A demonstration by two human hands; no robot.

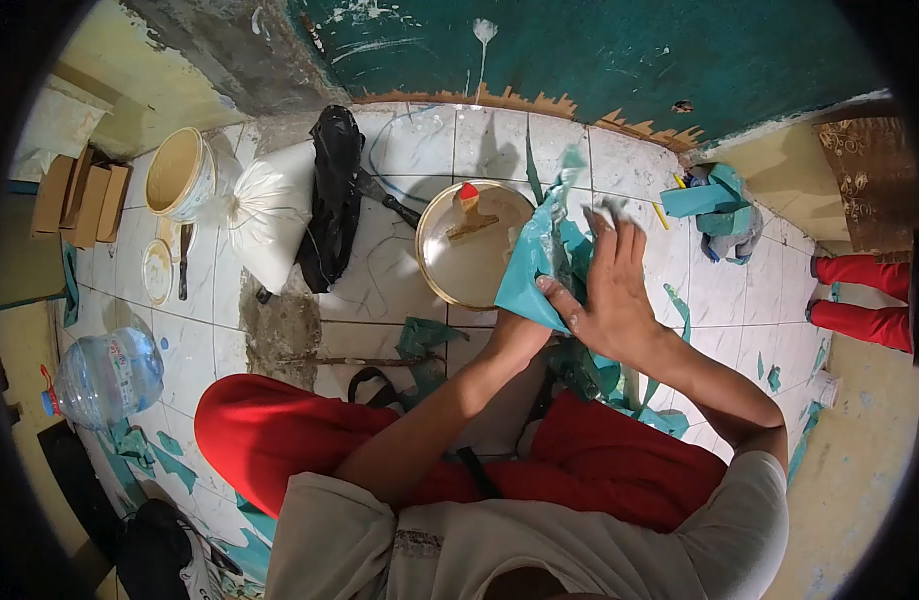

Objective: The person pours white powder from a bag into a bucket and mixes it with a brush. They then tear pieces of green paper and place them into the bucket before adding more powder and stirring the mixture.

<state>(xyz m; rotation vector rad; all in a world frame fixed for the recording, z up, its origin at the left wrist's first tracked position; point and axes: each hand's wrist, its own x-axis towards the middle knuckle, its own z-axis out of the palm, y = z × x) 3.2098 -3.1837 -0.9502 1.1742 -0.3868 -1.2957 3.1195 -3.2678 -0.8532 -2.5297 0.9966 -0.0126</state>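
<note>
A teal sheet, torn along its upper edge with whitish residue on its fold, is held up in front of my lap. My left hand is closed on it from below; the sheet covers most of those fingers. My right hand rests its thumb on the sheet, its other fingers stretched out and a little blurred, with crumpled teal material between. Just left of the sheet is a round bucket with pale contents. A brush with a red-tipped handle lies in it.
Left of the bucket are a black bag, a tied white sack, another bucket and a water jug. Teal scraps litter the tiles. Another person's red-trousered legs are at right. A teal wall stands ahead.
</note>
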